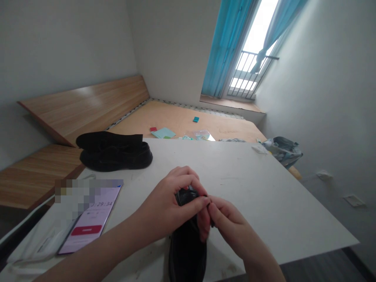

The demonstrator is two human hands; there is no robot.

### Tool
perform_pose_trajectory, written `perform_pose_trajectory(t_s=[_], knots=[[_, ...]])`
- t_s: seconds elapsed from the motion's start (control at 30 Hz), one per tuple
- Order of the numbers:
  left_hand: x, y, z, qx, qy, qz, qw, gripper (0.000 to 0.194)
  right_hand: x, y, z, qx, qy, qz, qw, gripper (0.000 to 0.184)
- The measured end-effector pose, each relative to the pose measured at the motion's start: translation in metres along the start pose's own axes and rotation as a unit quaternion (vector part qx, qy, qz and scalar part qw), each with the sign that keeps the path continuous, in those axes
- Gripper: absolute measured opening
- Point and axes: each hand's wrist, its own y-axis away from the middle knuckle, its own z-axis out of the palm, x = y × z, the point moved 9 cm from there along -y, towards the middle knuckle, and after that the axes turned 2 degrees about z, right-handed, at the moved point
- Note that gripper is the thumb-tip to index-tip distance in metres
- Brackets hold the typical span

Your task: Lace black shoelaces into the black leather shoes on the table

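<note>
A black shoe (188, 254) stands on the white table in front of me, its toe end toward my body. Over its upper part, my left hand (179, 192) pinches a thin black shoelace between thumb and forefinger. My right hand (227, 219) meets it on the right side, thumb and finger closed on the same dark lace. The fingertips of both hands nearly touch. Much of the shoe's opening and lacing is hidden behind my left hand.
Another black shoe (117, 158) lies at the table's left edge, with a flat dark piece (108, 139) behind it. A phone (91, 223) lies lit at the left. Beyond the white table (249, 188) is a bed (176, 111) with small packets; a bag (283, 149) stands right.
</note>
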Motion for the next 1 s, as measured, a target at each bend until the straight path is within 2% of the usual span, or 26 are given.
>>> perform_pose_trajectory(t_s=[0.07, 0.13, 0.17, 0.23, 0.27, 0.3, 0.33, 0.37, 0.4, 0.47, 0.5, 0.57, 0.73, 0.8, 0.93, 1.0], knots=[[0.001, -0.002, -0.006, 0.008, 0.002, 0.008, 1.000, 0.011, -0.006, 0.014, -0.008, -0.002, 0.070, -0.004, 0.998, 0.044], [-0.004, -0.004, -0.018, 0.032, -0.023, -0.007, 0.999, 0.014, -0.018, 0.029, -0.034, 0.085, 0.206, -0.025, 0.975, 0.039], [-0.009, -0.005, -0.024, 0.041, -0.042, -0.024, 0.998, 0.016, -0.026, 0.037, -0.049, 0.143, 0.290, -0.036, 0.946, 0.035], [-0.023, -0.007, -0.029, 0.029, -0.086, -0.063, 0.994, 0.020, -0.036, 0.053, -0.076, 0.237, 0.447, -0.038, 0.862, 0.027], [-0.030, -0.008, -0.028, 0.009, -0.111, -0.080, 0.991, 0.023, -0.036, 0.058, -0.086, 0.262, 0.506, -0.026, 0.822, 0.026], [-0.037, -0.008, -0.025, -0.017, -0.138, -0.091, 0.986, 0.026, -0.032, 0.062, -0.095, 0.270, 0.546, -0.005, 0.793, 0.026], [-0.044, -0.008, -0.020, -0.048, -0.170, -0.099, 0.979, 0.029, -0.024, 0.065, -0.102, 0.262, 0.565, 0.020, 0.782, 0.027], [-0.051, -0.007, -0.014, -0.080, -0.202, -0.105, 0.970, 0.032, -0.015, 0.068, -0.106, 0.242, 0.564, 0.043, 0.788, 0.030], [-0.058, -0.006, -0.007, -0.110, -0.232, -0.111, 0.960, 0.034, -0.006, 0.072, -0.108, 0.219, 0.542, 0.059, 0.810, 0.032], [-0.071, -0.003, 0.004, -0.155, -0.269, -0.124, 0.942, 0.034, 0.004, 0.082, -0.106, 0.182, 0.452, 0.063, 0.871, 0.033], [-0.076, -0.002, 0.007, -0.166, -0.277, -0.131, 0.937, 0.031, 0.004, 0.088, -0.103, 0.178, 0.399, 0.057, 0.898, 0.032], [-0.081, -0.002, 0.011, -0.172, -0.282, -0.139, 0.933, 0.024, -0.002, 0.098, -0.099, 0.197, 0.313, 0.048, 0.928, 0.035], [-0.074, -0.003, 0.010, -0.177, -0.284, -0.130, 0.933, 0.023, -0.026, 0.094, -0.076, 0.225, 0.259, 0.011, 0.939, 0.043], [-0.066, 0.000, 0.013, -0.204, -0.266, -0.107, 0.936, 0.028, -0.036, 0.086, -0.063, 0.211, 0.250, -0.018, 0.945, 0.045], [-0.064, 0.015, 0.030, -0.316, -0.228, -0.088, 0.917, 0.068, -0.055, 0.069, -0.030, 0.157, 0.230, -0.069, 0.958, 0.048], [-0.067, 0.016, 0.030, -0.318, -0.231, -0.096, 0.914, 0.077, -0.063, 0.058, -0.007, 0.123, 0.241, -0.093, 0.958, 0.049]])
